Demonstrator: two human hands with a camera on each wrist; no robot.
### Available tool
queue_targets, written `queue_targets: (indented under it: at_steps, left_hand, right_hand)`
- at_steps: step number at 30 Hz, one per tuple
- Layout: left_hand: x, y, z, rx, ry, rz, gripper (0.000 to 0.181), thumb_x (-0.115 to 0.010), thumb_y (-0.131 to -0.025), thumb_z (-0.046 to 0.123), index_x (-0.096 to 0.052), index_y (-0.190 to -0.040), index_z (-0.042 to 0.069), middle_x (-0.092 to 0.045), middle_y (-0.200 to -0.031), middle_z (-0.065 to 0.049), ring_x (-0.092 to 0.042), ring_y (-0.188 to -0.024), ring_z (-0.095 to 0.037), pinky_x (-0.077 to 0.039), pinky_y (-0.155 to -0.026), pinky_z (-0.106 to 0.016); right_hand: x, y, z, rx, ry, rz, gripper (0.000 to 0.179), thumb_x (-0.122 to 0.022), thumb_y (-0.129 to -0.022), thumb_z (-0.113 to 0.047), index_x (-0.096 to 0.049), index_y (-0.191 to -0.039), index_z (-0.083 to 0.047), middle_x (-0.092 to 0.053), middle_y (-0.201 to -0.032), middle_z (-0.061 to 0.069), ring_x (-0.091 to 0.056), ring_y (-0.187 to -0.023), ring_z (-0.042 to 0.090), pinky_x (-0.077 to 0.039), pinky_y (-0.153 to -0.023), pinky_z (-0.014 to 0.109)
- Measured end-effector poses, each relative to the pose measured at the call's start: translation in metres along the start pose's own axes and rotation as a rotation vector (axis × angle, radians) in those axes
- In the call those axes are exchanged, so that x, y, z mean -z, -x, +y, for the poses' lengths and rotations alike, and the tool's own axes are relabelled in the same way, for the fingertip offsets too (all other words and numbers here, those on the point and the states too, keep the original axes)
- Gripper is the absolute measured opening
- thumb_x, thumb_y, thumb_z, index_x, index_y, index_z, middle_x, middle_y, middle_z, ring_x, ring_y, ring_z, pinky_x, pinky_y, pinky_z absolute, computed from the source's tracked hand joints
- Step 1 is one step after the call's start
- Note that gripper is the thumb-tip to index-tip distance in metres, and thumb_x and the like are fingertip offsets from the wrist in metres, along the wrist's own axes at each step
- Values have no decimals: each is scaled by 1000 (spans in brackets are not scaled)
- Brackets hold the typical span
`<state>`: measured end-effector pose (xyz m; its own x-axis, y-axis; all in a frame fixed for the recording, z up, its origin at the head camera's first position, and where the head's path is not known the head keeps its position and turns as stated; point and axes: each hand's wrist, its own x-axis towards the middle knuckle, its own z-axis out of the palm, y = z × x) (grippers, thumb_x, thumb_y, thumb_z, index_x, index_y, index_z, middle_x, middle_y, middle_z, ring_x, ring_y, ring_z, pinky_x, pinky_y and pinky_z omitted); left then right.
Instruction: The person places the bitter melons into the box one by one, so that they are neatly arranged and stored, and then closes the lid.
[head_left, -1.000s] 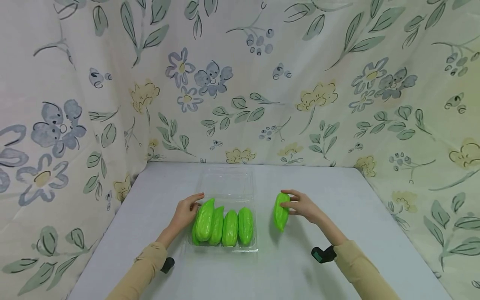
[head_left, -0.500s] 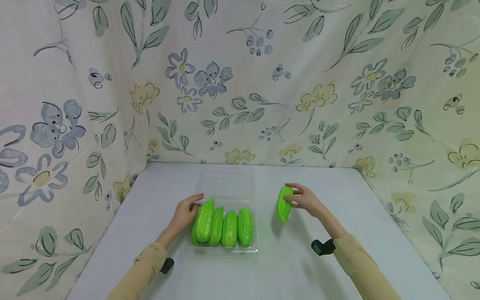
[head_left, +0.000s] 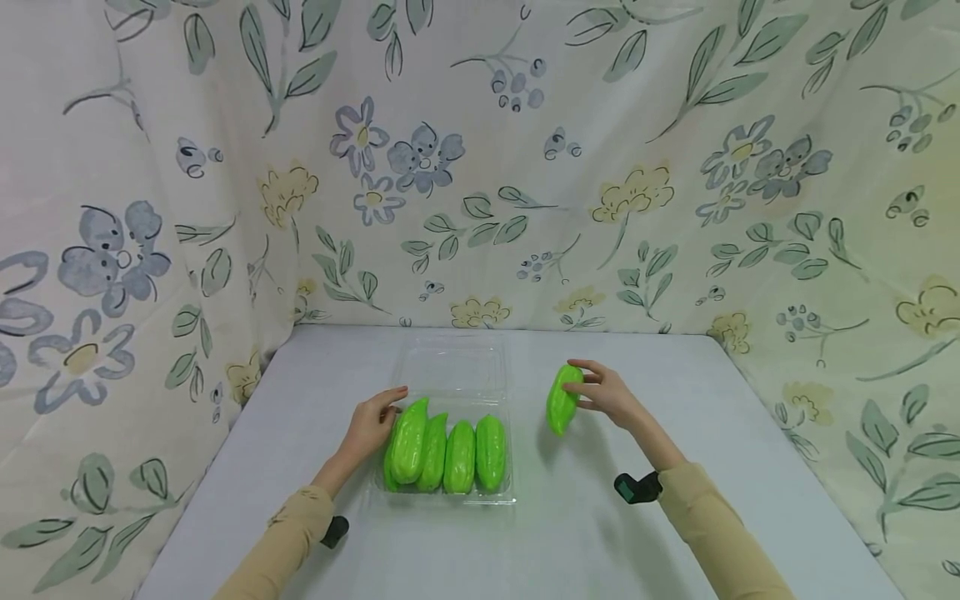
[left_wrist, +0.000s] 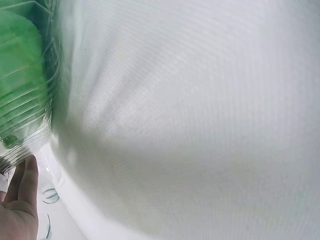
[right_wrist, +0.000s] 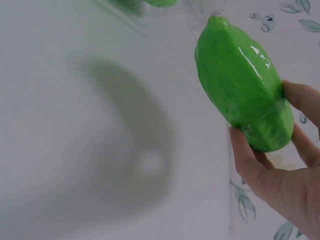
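Note:
My right hand [head_left: 609, 395] holds a glossy green ridged vegetable [head_left: 562, 400], tapered at both ends, raised over the table to the right of a clear plastic clamshell box. In the right wrist view the thumb and fingers pinch this vegetable [right_wrist: 242, 82] near its lower end. The clamshell box [head_left: 480, 498] lies with its lid [head_left: 450, 367] folded back, and several like green vegetables [head_left: 460, 457] sit side by side in it, one on top at the left. My left hand [head_left: 371, 423] rests at the box's left side; straight fingers [left_wrist: 29, 185] touch its ribbed corner.
A white-covered table [head_left: 585, 533] carries the box. Behind and at both sides hangs a floral curtain [head_left: 480, 167]. Black devices [head_left: 637, 488] are worn at the wrists.
My right hand has lifted the green vegetable a little, away toward the back of the table, and then slightly left. The left hand and the box have stayed put.

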<state>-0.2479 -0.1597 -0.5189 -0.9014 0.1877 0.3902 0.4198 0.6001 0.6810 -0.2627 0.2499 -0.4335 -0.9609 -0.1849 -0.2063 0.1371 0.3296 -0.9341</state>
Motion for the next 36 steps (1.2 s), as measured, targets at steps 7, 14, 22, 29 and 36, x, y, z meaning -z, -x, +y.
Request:
queue_targets:
  at_steps: [7,14,22,29,36]
  left_hand:
    - [0,-1,0,8,7,-8,38,-49,-88,-13,-61,-123,-3,-61,-126,-20,-69,-93,-31,-58,-74,-35]
    - [1,-1,1,7,9,-12,39,-49,-88,-14,-60,-123,-4,-60,-127,-20,-69,-93,-31,-58,-75,-35]
    - [1,0,0,1,11,-7,38,-49,-87,-14,-61,-122,-4,-61,-126,-20,-70,-92,-31,-59,-73,-34]
    - [1,0,1,5,9,-6,38,-49,-87,-14,-61,-122,-4,-61,-126,-20,-70,-91,-31,-59,-73,-34]
    - [1,0,1,4,13,-6,38,-49,-87,-14,-61,-122,-4,-60,-127,-20,-70,-92,-30,-59,-73,-34]
  right_hand:
    - [-5,2,2,-4,0,-14,62,-64,-90,-17,-36,-144,-3,-38,-138,28,-56,-106,20,-51,-95,43]
    - [-10,1,-1,22,-31,-22,61,-66,-88,-15,-40,-143,-7,-42,-136,25,-56,-105,18,-54,-91,38]
    - [-16,3,-4,81,5,-72,64,-67,-88,-18,-38,-144,-6,-44,-135,25,-54,-113,25,-55,-90,37]
    - [-21,6,-7,93,19,-99,64,-66,-89,-18,-37,-145,-7,-43,-138,25,-51,-119,32,-55,-90,37]
    - [-27,7,-10,95,23,-108,62,-67,-88,-18,-40,-144,-9,-46,-135,24,-54,-115,29,-55,-90,38]
